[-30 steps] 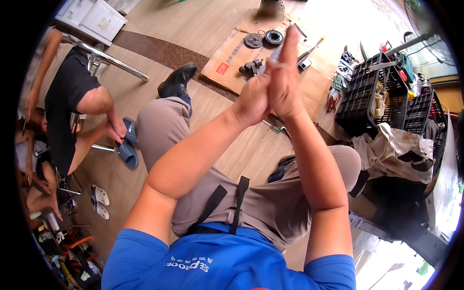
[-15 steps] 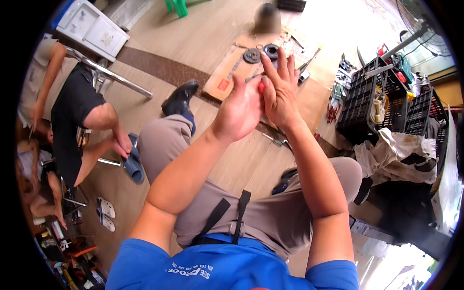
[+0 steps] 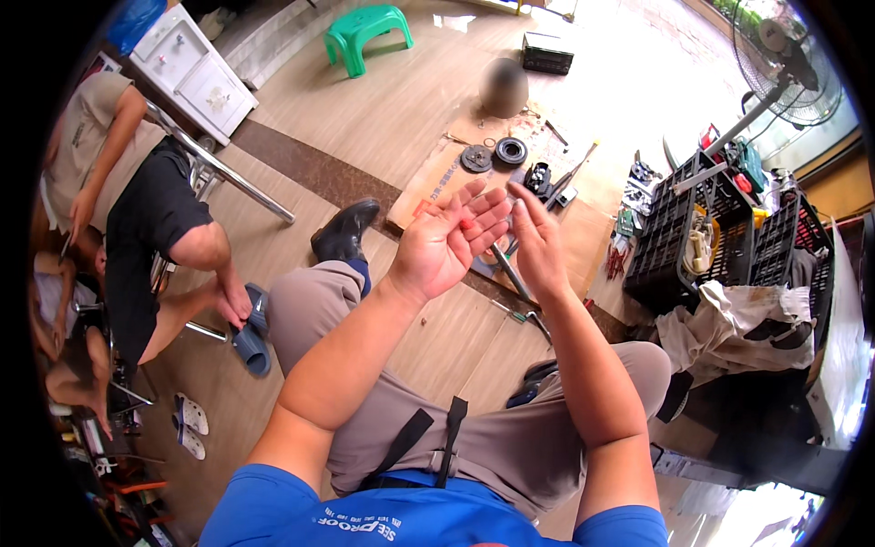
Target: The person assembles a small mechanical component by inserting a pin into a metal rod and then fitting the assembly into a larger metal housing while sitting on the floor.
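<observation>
My left hand is palm up and cupped, with a small red piece resting at the base of its fingers. What the piece is cannot be made out. Beside it my right hand is held edge-on, fingers stretched and apart from the left, nothing visible in it. Beneath both hands a cardboard sheet lies on the floor. A dark disc, a black ring-shaped part and a black mechanical part sit on it. Between my hands a metal rod shows partly.
Black plastic crates with tools stand at the right, a draped cloth in front. A standing fan is behind. Beyond the cardboard are a black box and a green stool. A person sits at the left.
My hands were pressed together with the red piece between them; now they have parted, the right turning edge-on. The view has shifted, showing more of the far floor.
</observation>
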`<state>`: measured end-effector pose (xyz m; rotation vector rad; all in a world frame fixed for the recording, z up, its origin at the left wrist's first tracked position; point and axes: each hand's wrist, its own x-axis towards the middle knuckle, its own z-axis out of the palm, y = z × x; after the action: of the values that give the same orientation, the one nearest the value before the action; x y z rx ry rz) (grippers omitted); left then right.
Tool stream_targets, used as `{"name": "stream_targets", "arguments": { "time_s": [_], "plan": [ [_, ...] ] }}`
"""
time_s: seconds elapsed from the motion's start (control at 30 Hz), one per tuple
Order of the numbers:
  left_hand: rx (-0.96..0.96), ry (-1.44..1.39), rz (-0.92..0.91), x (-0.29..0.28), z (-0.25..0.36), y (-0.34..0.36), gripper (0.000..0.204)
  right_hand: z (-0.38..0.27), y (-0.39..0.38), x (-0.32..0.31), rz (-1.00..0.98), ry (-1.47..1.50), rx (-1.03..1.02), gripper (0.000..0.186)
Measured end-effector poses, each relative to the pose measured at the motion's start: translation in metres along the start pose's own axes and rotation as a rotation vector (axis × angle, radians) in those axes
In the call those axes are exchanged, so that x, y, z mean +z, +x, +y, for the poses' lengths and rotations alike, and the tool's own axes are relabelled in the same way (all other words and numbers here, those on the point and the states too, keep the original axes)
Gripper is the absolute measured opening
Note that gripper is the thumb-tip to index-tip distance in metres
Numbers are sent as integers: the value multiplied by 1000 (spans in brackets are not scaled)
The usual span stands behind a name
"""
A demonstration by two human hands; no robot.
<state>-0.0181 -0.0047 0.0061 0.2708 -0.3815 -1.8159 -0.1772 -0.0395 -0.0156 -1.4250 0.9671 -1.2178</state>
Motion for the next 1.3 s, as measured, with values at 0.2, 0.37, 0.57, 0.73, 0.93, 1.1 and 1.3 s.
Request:
{"name": "stream_targets", "arguments": {
  "time_s": [0.2,0.37,0.57,0.73,0.93,1.1,1.3],
  "plan": [
    [116,117,52,-11,3,-1,30,-4,-5,0,-413,726,471,37],
    [130,165,170,-11,0,0,33,-12,-9,10,-214,323,182,34],
    [28,153,47,-2,-8,-2,54,-15,-13,15,-110,-314,-497,40],
    [-88,-36,-33,1,-1,-6,64,-2,1,4,86,-363,-312,10],
    [37,420,429,-4,17,-7,36,11,31,-45,277,306,177,13],
    [234,455,710,-29,2,5,41,-8,25,-29,140,622,243,15],
    [-69,-2,140,-17,-21,8,64,-18,-11,16,-15,95,-10,14]
  ]
}}
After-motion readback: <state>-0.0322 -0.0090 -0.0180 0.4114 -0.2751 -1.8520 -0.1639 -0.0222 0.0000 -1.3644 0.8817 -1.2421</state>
